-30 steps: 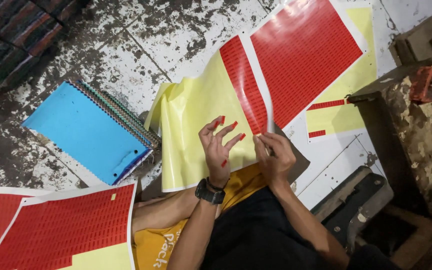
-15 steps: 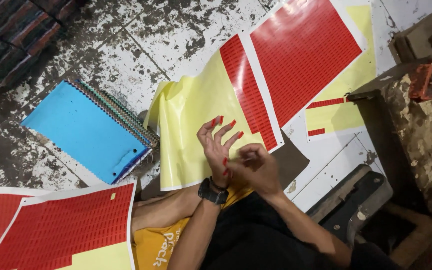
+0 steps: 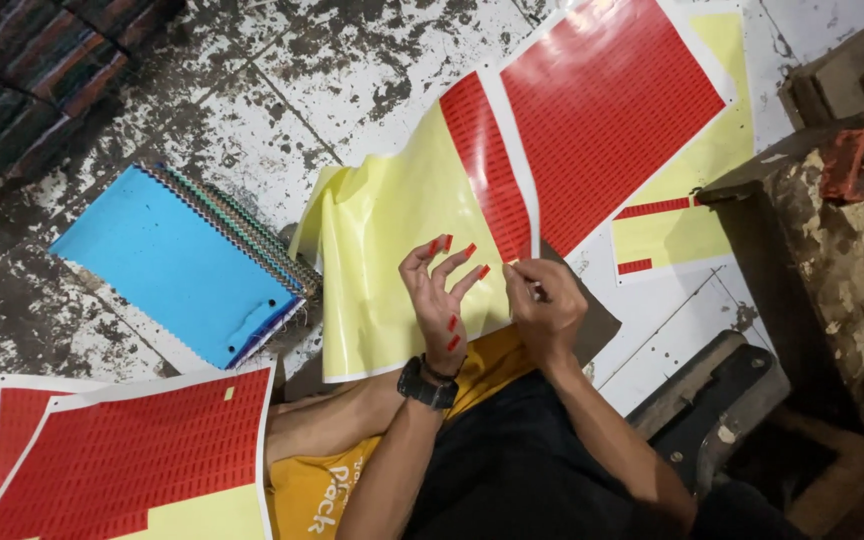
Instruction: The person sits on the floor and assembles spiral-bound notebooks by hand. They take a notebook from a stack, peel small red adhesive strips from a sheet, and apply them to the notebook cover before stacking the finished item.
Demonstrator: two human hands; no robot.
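Spreading left hand upright, right hand pinching sticker sheet

Left hand raised with fingers spread; right hand pinched shut beside it

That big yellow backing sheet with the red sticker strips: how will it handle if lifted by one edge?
The yellow backing sheet is probably floppy: its left edge already curls up off the floor. Likely light, since it looks paper-thin. Its glossy surface suggests it is slippery, so it may slide rather than stay put when pushed.
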